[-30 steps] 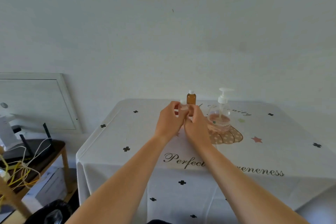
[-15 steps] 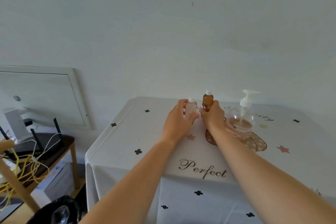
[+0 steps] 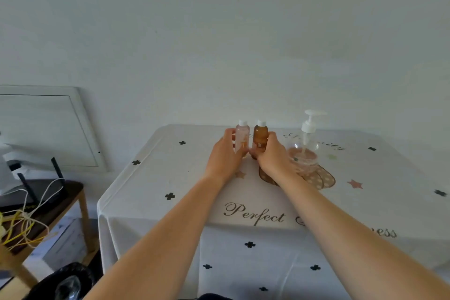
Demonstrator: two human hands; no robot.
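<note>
Pump dispenser point(image 3: 303, 153) on tablecloth point(image 3: 170, 178); router point(image 3: 41, 191) (left).

The white tablecloth point(image 3: 155, 178) with black crosses that covers the bench carries one word that reads whole, "Perfect" point(image 3: 253, 214), in dark flowing script near the front edge. The same line runs on under the right forearm, and only its last letters "ess" point(image 3: 387, 232) show; a fainter script line point(image 3: 337, 145) at the far side, behind the clear round pump bottle point(image 3: 303, 153), seems to end in "ily", the rest blurred or hidden. A small green mark on that pump bottle and a pale patch low on the small amber bottle point(image 3: 260, 136) are too small to read.
</note>
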